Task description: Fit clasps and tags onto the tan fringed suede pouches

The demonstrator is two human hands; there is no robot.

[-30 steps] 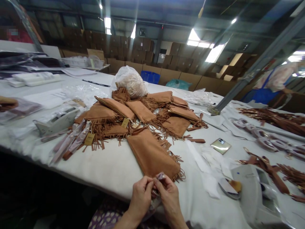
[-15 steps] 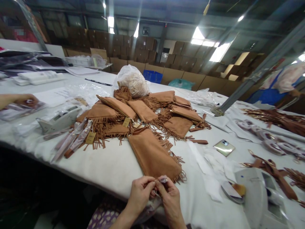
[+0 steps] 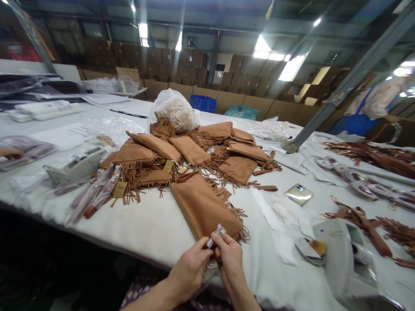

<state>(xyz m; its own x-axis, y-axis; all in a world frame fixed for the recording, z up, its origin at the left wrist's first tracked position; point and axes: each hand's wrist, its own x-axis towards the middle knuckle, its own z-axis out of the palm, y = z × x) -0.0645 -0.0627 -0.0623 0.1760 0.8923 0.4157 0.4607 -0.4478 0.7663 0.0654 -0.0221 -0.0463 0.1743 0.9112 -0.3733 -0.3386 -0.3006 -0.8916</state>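
My left hand (image 3: 192,268) and my right hand (image 3: 231,258) meet at the table's near edge. Both are closed, pinching a small piece wrapped in clear plastic (image 3: 216,236) between fingertips and thumbs. What the wrap covers is too small to make out. More clear plastic hangs below the fingers. Just beyond them lies a brown fringed pouch (image 3: 202,203), its near end partly behind my fingers. Several similar fringed pouches (image 3: 189,150) are heaped farther back, some with gold-coloured tags (image 3: 119,189). Plastic-wrapped straps (image 3: 100,190) lie left of the heap.
Tape dispensers stand at left (image 3: 76,166) and right (image 3: 343,259). A phone (image 3: 298,194), white paper strips (image 3: 275,229) and brown straps (image 3: 363,224) lie on the right. A slanted metal post (image 3: 333,99) rises from the table. A co-worker in a blue apron (image 3: 356,119) is at far right.
The wrapped piece has risen and turned upward between my fingers, now overlapping the pouch's near end. A co-worker's hand at the far left has left view. The view has shifted slightly.
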